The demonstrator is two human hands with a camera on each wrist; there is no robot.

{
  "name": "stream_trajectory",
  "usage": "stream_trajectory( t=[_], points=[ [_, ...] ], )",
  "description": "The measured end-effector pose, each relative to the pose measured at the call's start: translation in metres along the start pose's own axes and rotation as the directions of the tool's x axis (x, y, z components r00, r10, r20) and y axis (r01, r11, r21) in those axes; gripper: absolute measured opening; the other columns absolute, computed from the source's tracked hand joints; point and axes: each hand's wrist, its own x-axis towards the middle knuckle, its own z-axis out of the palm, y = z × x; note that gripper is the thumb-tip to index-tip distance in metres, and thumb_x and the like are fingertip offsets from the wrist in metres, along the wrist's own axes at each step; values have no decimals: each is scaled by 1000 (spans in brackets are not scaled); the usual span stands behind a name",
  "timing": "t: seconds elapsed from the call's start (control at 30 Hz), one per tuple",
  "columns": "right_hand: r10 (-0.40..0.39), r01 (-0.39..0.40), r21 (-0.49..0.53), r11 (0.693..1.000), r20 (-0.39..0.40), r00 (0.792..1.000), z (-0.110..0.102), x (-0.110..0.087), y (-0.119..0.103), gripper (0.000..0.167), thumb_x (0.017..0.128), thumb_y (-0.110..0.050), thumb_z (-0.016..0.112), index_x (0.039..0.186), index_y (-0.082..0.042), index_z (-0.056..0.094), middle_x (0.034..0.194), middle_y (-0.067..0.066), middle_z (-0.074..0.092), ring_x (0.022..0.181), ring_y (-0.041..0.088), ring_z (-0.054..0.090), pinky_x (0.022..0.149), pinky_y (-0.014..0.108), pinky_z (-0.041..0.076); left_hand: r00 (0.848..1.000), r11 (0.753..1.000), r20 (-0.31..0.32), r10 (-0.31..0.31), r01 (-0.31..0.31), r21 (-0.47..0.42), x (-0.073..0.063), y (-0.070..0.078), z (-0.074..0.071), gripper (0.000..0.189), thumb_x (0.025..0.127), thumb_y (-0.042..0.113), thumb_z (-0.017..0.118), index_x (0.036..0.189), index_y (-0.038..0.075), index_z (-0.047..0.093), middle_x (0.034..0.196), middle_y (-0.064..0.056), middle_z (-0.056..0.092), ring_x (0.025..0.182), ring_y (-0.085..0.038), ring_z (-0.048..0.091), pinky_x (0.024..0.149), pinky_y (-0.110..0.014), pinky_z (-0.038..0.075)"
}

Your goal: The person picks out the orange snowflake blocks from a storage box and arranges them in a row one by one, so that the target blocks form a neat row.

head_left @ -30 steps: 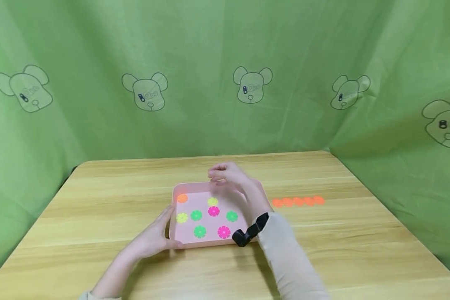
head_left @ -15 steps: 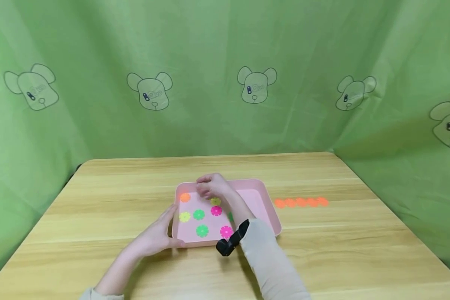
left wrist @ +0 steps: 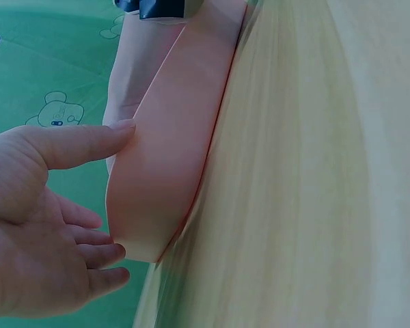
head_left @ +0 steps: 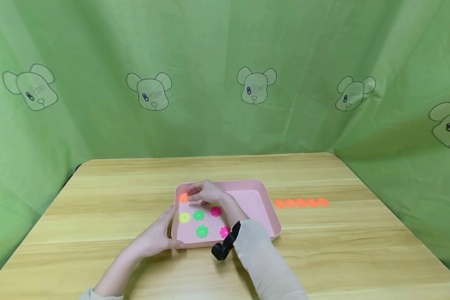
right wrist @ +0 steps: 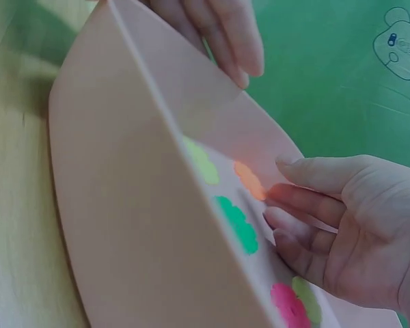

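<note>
A shallow pink tray (head_left: 255, 204) holds several flower-shaped plastic discs in orange, yellow, green and pink. My left hand (head_left: 153, 237) rests at its near left corner, the thumb (left wrist: 89, 145) straight against the front wall and the fingers along the left side. Over the tray's far left part, my right hand (head_left: 210, 193) reaches to the orange disc (head_left: 183, 198). In the right wrist view its index fingertip touches or nearly touches that orange disc (right wrist: 249, 180), with the thumb held apart. Part of a yellow disc (head_left: 214, 204) is hidden under the right hand.
A row of several joined orange discs (head_left: 301, 203) lies on the wooden table (head_left: 360, 250) right of the tray. Green curtains (head_left: 202, 125) with bear outlines hang behind and at both sides. A black wrist camera (head_left: 221, 251) overhangs the tray's front wall.
My right hand has moved left and down, from above the tray's far rim to the orange disc inside. The left hand stays at the tray's corner.
</note>
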Motion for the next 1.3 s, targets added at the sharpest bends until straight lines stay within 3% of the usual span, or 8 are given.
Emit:
stream_trajectory(
  t=[0.27, 0.53, 0.73, 1.1, 1.3],
  points=[
    [-30, 30, -90, 995, 11, 1000, 4, 4, 2, 38, 85, -12, 66, 122, -8, 61, 118, 5, 63, 77, 13, 53, 63, 23, 46, 1000, 1000, 11, 8, -8, 10, -1, 2, -2, 104, 68, 24, 79, 145, -6, 17, 150, -26, 15, 136, -40, 15, 108, -57, 15],
    [-114, 108, -126, 986, -41, 993, 13, 9, 2, 36, 77, -2, 71, 113, -1, 65, 102, 8, 66, 89, 13, 57, 78, 21, 46, 1000, 1000, 10, 2, -2, 19, -1, 4, -3, 103, 69, 23, 79, 145, -6, 17, 150, -25, 15, 137, -40, 14, 108, -56, 15],
    [-88, 85, -168, 982, -15, 996, 17, 9, 1, 33, 75, -1, 73, 107, -3, 67, 97, 3, 63, 86, 12, 53, 80, 22, 45, 1000, 1000, 13, 12, -13, 24, -1, 3, -3, 101, 69, 23, 79, 145, -6, 18, 150, -25, 15, 137, -39, 15, 109, -55, 15],
    [-72, 77, -327, 942, 29, 997, 20, 8, -3, 14, 77, -5, 74, 86, -10, 65, 79, -3, 55, 74, 11, 48, 66, 20, 41, 1000, 1000, 18, 9, -9, 14, -2, 3, -4, 101, 70, 25, 78, 145, -6, 17, 151, -24, 14, 137, -39, 14, 109, -55, 15],
    [-42, 46, -240, 970, 20, 999, 16, 5, -2, 15, 77, 0, 71, 84, -7, 59, 70, 0, 49, 62, 12, 45, 55, 20, 37, 1000, 1000, 20, -2, 1, 17, -2, 5, -3, 101, 70, 25, 79, 145, -6, 17, 150, -25, 14, 137, -40, 14, 108, -56, 15]
  ],
)
